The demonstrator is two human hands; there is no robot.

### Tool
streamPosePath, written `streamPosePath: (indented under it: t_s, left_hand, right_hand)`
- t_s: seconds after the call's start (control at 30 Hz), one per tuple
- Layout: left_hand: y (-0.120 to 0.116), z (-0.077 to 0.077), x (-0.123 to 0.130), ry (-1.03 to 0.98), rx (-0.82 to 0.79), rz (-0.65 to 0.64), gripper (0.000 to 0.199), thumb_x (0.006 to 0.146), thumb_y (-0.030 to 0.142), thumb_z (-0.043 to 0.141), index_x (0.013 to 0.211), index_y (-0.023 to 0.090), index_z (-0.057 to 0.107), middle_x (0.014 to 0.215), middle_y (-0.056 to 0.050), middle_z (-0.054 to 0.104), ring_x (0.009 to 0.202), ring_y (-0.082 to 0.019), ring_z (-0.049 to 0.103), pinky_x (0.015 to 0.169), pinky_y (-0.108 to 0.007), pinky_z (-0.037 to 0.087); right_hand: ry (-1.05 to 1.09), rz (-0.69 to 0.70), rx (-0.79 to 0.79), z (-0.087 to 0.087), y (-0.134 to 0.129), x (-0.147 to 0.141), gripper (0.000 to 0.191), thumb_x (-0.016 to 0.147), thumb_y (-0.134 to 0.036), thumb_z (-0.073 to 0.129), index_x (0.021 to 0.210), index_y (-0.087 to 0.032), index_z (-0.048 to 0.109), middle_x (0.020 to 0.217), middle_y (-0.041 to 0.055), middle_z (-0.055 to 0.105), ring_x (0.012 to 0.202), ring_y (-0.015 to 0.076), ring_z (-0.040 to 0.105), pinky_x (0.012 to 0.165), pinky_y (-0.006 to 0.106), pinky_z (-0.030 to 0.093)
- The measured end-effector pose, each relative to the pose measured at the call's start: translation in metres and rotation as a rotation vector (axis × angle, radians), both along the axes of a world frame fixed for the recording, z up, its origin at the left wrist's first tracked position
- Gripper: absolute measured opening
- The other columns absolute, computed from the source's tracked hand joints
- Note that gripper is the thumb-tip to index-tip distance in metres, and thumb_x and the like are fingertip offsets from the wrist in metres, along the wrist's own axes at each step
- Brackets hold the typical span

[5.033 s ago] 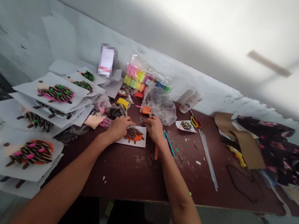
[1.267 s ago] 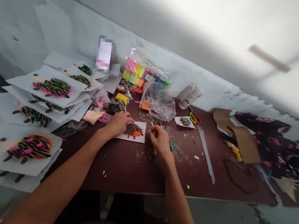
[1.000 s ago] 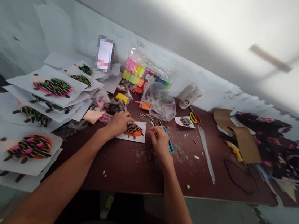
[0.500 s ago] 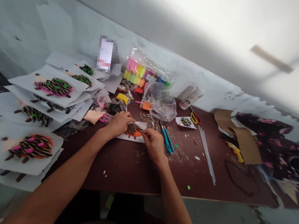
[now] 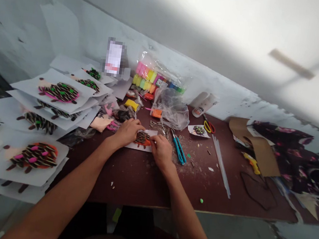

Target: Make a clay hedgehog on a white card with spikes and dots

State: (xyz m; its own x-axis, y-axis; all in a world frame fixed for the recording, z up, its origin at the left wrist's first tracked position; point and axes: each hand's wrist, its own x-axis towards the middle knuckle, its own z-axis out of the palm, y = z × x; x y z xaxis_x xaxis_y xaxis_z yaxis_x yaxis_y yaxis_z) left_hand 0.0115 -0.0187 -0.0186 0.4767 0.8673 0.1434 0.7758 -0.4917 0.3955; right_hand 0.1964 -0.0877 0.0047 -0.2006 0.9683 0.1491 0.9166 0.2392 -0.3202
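A white sheet with a hedgehog picture (image 5: 142, 142) lies on the dark red table, its orange body covered in dark striped pieces that look like sunflower seeds. My left hand (image 5: 128, 132) rests over the sheet's left part, fingers bent together and holding it down. At the picture's right edge, the fingers of my right hand (image 5: 161, 150) are pinched; whatever is in them is too small to make out. Just right of that hand lie teal-handled pliers or cutters (image 5: 179, 150), with loose striped pieces (image 5: 161, 127) scattered behind.
Finished-looking hedgehog sheets (image 5: 59, 91) are stacked at left. Behind are coloured clay packs (image 5: 149, 79), a clear plastic bag (image 5: 172, 107) and a white bottle (image 5: 204, 105). Scissors (image 5: 209, 127), a small hedgehog card (image 5: 199, 130), clear sticks (image 5: 221, 168) and a yellow glue gun (image 5: 251, 163) lie rightward.
My right hand has shifted slightly left and up along the hedgehog's right edge. My left hand stays in place on the sheet.
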Motion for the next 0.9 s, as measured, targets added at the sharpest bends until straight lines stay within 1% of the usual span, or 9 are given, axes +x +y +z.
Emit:
streamPosePath:
  t_s: [0.17, 0.6, 0.9]
  left_hand:
    - [0.001, -0.001, -0.001, 0.01, 0.007, -0.006, 0.044, 0.086, 0.004, 0.049, 0.113, 0.025, 0.077, 0.11, -0.009, 0.068, 0.099, -0.023, 0.057, 0.088, -0.033, 0.044]
    - [-0.001, 0.001, 0.0, 0.011, 0.0, 0.001, 0.045, 0.086, 0.005, 0.048, 0.114, 0.026, 0.077, 0.11, -0.009, 0.068, 0.099, -0.023, 0.057, 0.086, -0.034, 0.045]
    - [-0.001, -0.002, 0.0, -0.017, 0.017, 0.006, 0.044, 0.085, 0.005, 0.05, 0.112, 0.026, 0.078, 0.107, -0.009, 0.067, 0.097, -0.023, 0.058, 0.088, -0.035, 0.046]
  right_hand:
    - [-0.035, 0.002, 0.004, -0.001, 0.001, -0.003, 0.016, 0.098, -0.021, 0.055, 0.098, -0.022, 0.071, 0.096, 0.0057, 0.069, 0.093, 0.0192, 0.061, 0.079, 0.027, 0.041]
    - [-0.108, -0.025, -0.019, 0.0, -0.002, -0.01, 0.016, 0.098, -0.021, 0.055, 0.102, -0.023, 0.07, 0.101, 0.006, 0.07, 0.096, 0.02, 0.061, 0.08, 0.028, 0.041]
    - [-0.167, -0.003, -0.044, 0.001, 0.001, -0.011, 0.019, 0.098, -0.016, 0.054, 0.102, -0.021, 0.072, 0.096, 0.007, 0.069, 0.093, 0.0196, 0.059, 0.077, 0.027, 0.039]
